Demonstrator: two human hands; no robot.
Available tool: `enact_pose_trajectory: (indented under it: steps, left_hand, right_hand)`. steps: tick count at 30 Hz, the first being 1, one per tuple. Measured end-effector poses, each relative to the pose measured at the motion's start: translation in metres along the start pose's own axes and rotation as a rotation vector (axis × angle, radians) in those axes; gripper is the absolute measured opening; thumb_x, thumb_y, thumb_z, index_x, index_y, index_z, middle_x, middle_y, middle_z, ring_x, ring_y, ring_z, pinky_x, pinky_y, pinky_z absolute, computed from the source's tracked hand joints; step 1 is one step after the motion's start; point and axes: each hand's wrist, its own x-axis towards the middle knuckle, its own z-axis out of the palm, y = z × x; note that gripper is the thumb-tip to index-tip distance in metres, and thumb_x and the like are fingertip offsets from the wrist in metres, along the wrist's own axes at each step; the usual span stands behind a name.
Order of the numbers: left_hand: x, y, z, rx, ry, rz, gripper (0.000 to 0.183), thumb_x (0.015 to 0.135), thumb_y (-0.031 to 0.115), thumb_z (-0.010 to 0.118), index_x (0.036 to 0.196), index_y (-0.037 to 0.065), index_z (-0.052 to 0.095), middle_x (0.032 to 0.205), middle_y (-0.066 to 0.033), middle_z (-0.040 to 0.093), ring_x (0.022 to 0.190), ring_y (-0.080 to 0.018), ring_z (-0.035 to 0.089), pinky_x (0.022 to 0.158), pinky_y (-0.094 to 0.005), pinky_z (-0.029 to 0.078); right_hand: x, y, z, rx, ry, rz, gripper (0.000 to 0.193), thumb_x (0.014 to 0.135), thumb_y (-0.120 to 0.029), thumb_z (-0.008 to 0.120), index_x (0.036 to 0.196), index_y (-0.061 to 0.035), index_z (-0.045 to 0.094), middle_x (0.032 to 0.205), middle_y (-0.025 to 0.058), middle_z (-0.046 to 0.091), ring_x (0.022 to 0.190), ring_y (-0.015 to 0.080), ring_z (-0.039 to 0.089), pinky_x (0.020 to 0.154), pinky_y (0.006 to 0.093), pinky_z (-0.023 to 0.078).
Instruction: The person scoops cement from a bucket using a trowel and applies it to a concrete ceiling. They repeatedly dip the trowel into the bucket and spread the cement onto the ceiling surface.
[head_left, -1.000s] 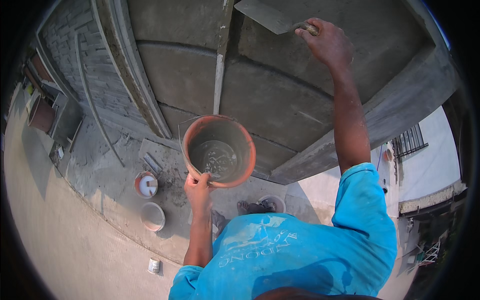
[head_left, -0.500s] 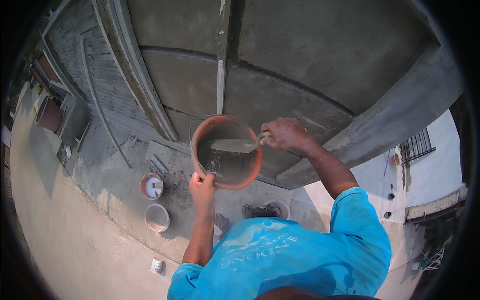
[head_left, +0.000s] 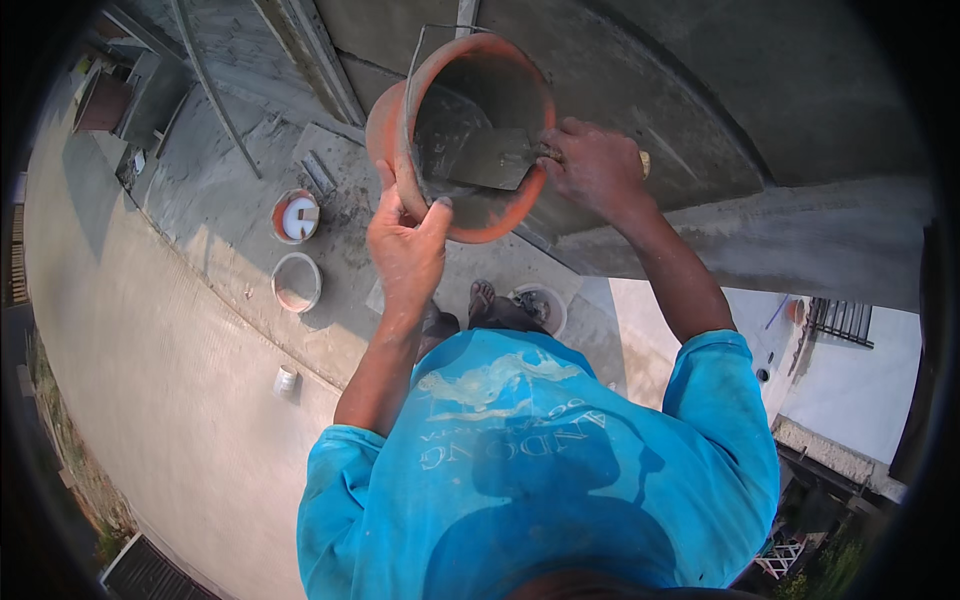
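Left hand [head_left: 407,245] clamped on the near-left rim of an orange bucket [head_left: 384,125], right hand [head_left: 598,170] closed round a trowel [head_left: 492,160] whose blade lies inside; the bucket's far edge stands near the grey wall [head_left: 670,125], pale floor [head_left: 180,310] spreading wide leftward past two pails [head_left: 297,282]

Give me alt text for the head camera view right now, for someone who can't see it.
A left hand grips the rim of an orange bucket while the right hand holds a trowel dipped inside it. Behind is a grey wall; a pail with white contents and a pale pail stand on the ground at left.
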Motion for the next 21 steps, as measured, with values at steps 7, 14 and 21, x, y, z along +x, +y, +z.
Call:
enact_pose_trajectory:
  steps: [7,14,21]
  left_hand:
    - [0.012,0.007,0.005,-0.326,0.112,-0.238,0.016,0.084,-0.001,0.066,0.099,0.002,0.061,0.083,-0.0037,0.065,0.066,-0.0104,0.061,0.054,-0.0258,0.050]
    - [-0.004,-0.010,0.011,-0.407,0.180,-0.296,0.017,0.083,0.000,0.065,0.099,0.002,0.060,0.088,-0.0058,0.064,0.069,-0.0127,0.064,0.056,-0.0283,0.060]
    - [-0.011,-0.016,-0.001,-0.349,0.138,-0.334,0.017,0.082,0.000,0.064,0.098,0.002,0.060,0.089,-0.0048,0.063,0.072,-0.0115,0.063,0.060,-0.0280,0.059]
  right_hand:
    - [-0.018,0.044,-0.040,0.117,0.175,0.071,0.030,0.086,-0.036,0.073,0.111,-0.0191,0.073,0.104,-0.0009,0.068,0.090,0.0244,0.069,0.076,0.0395,0.055]
    - [-0.007,0.078,-0.178,0.283,0.312,-0.240,0.030,0.086,-0.034,0.077,0.103,-0.0096,0.073,0.083,0.0044,0.064,0.074,0.0163,0.062,0.067,0.0326,0.049]
    - [0.050,0.121,-0.276,0.475,-0.020,-0.131,0.032,0.088,-0.033,0.074,0.103,-0.0046,0.071,0.086,0.0051,0.065,0.077,0.0152,0.060,0.071,0.0311,0.048]
